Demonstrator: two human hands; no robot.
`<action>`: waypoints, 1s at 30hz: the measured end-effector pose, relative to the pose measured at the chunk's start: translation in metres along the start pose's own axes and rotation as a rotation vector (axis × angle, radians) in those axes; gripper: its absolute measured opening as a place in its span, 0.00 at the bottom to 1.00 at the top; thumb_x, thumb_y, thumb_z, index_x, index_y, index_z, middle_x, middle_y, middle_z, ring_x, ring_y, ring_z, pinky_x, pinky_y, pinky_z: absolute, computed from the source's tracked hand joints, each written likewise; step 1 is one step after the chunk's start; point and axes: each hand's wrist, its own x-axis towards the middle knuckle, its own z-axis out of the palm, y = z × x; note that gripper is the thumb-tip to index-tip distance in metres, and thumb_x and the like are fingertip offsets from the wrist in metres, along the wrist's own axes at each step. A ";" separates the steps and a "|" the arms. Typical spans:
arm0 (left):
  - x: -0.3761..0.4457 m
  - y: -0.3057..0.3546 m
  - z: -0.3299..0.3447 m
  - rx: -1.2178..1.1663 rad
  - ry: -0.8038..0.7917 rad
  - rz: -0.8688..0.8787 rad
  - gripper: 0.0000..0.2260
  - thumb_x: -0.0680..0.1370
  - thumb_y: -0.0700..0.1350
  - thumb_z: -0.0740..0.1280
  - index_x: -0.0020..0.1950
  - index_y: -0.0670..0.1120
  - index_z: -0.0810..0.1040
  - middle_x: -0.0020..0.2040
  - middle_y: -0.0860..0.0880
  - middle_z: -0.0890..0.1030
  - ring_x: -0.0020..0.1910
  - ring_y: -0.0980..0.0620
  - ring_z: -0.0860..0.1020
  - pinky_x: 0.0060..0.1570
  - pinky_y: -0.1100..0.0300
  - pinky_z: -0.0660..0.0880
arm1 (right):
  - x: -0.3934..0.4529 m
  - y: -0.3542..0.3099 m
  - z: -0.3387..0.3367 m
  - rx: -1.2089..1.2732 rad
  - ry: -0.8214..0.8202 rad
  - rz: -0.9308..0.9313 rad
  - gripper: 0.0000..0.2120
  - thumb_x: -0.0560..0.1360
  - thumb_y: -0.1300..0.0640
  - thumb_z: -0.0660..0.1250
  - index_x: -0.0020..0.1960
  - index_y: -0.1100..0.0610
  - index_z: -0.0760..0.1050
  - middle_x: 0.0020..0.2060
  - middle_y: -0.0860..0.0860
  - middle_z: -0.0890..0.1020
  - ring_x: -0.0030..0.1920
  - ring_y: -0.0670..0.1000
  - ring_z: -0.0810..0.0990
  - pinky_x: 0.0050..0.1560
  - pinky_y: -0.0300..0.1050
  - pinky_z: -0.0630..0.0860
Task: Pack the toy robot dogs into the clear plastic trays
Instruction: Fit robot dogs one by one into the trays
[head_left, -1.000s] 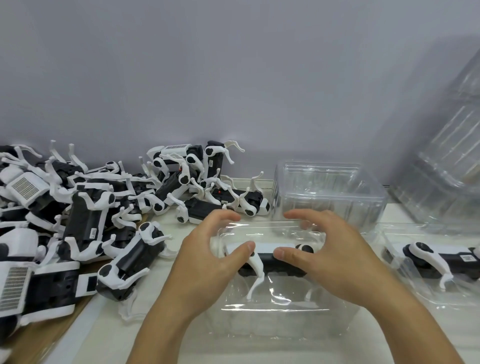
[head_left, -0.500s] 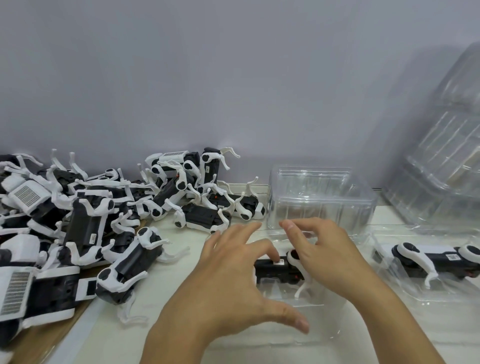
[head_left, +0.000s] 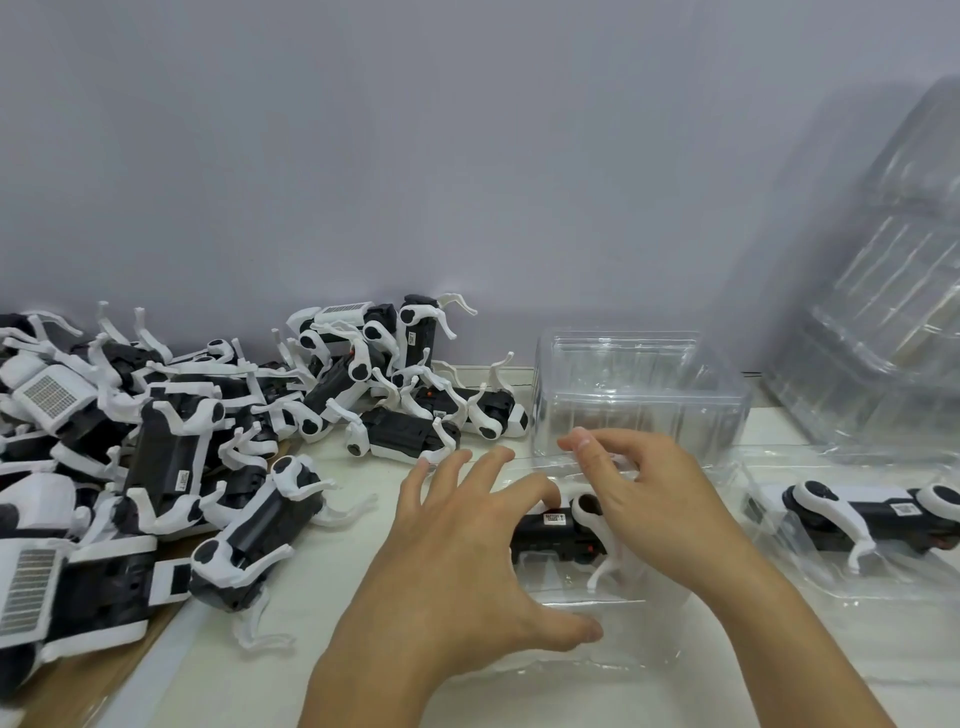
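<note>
A black and white toy robot dog (head_left: 556, 535) lies on its side inside a clear plastic tray (head_left: 623, 644) at the middle front. My left hand (head_left: 457, 561) lies spread over the tray's left part, with its fingertips on the dog's left end and its thumb on the tray's near side. My right hand (head_left: 665, 509) covers the dog's right end with bent fingers, and its index fingertip is raised. Whether it grips the dog is hidden by the hand itself. A big pile of loose toy dogs (head_left: 156, 457) fills the left side.
An empty clear tray (head_left: 639, 395) stands behind my hands against the wall. To the right another clear tray (head_left: 831, 582) holds a toy dog (head_left: 857, 514). A tall stack of clear trays (head_left: 893, 312) leans at the far right. A brown board edge (head_left: 104, 675) shows under the pile.
My left hand left its hold on the tray's far edge and spread over the dog's left end. The dog sank from the tray's top into the tray.
</note>
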 end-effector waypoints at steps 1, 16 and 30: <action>0.000 0.000 0.000 0.006 0.004 0.004 0.35 0.58 0.75 0.68 0.63 0.68 0.64 0.76 0.63 0.54 0.76 0.60 0.44 0.77 0.49 0.41 | 0.000 0.000 -0.001 0.007 0.001 0.007 0.16 0.79 0.40 0.59 0.58 0.45 0.82 0.47 0.32 0.78 0.55 0.36 0.75 0.48 0.25 0.65; -0.004 -0.006 -0.011 -0.219 0.155 0.009 0.31 0.55 0.76 0.67 0.55 0.70 0.69 0.62 0.68 0.61 0.65 0.59 0.58 0.62 0.62 0.61 | -0.002 -0.009 -0.021 0.449 0.146 0.060 0.17 0.77 0.39 0.60 0.51 0.45 0.84 0.48 0.41 0.86 0.52 0.40 0.83 0.61 0.50 0.75; 0.005 0.002 0.001 0.045 0.461 0.130 0.31 0.60 0.72 0.69 0.60 0.62 0.73 0.71 0.49 0.64 0.72 0.43 0.61 0.70 0.43 0.61 | -0.013 -0.025 -0.029 0.257 0.060 -0.072 0.26 0.67 0.49 0.78 0.60 0.32 0.74 0.59 0.34 0.77 0.63 0.33 0.72 0.61 0.46 0.74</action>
